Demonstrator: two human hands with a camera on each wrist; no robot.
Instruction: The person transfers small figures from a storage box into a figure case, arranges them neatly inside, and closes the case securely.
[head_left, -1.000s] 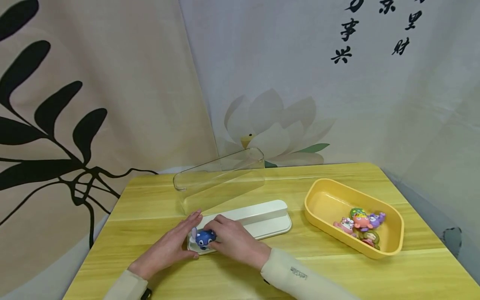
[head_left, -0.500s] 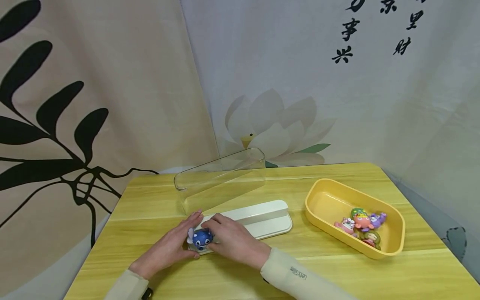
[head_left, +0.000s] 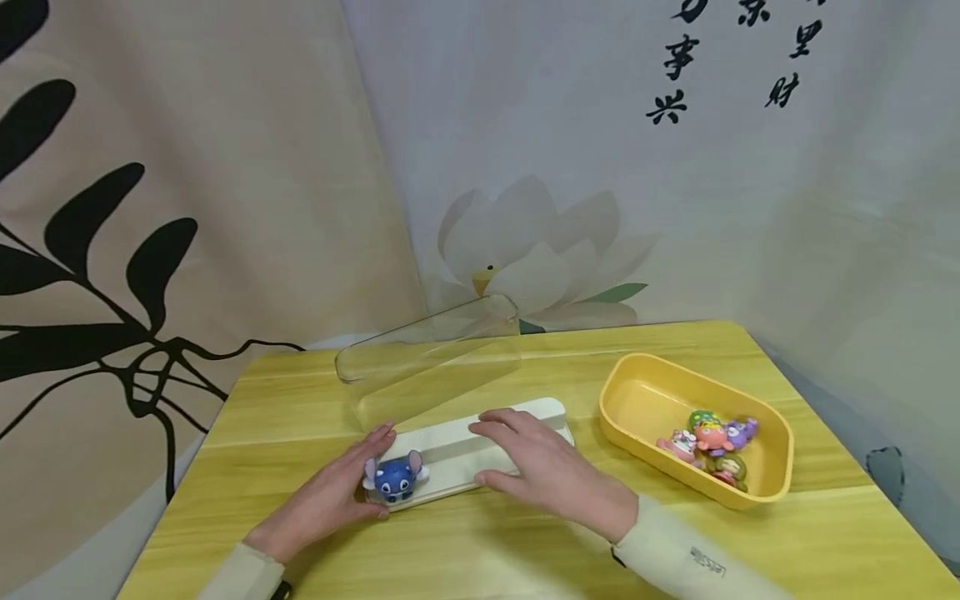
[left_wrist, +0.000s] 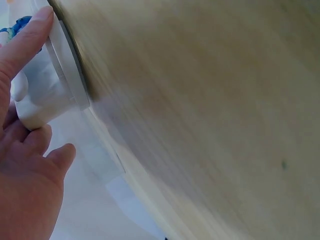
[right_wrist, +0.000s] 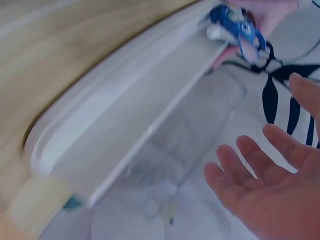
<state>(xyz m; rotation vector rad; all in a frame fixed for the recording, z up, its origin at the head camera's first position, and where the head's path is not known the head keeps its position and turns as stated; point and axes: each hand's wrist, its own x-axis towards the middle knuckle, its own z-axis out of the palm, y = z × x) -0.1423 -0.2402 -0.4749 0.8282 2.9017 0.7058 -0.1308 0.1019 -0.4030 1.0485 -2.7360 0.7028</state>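
Note:
A blue Stitch figurine with big ears stands upright on the left end of a white stepped display base. My left hand grips that end of the base, thumb at the front edge and fingers round the back, as the left wrist view also shows of the thumb. Over the base's right half my right hand hovers with spread fingers and nothing in them. In the right wrist view its fingers lie apart from the base, with the figurine at the far end.
Behind the base, a clear plastic cover lies on the wooden table. At the right stands a yellow tray with several small figurines bunched in its front right part. A printed curtain hangs behind the table.
My right hand has let go of the Stitch figurine and moved right. The figurine now stands facing forward on the base. The left hand has stayed at the base's left end.

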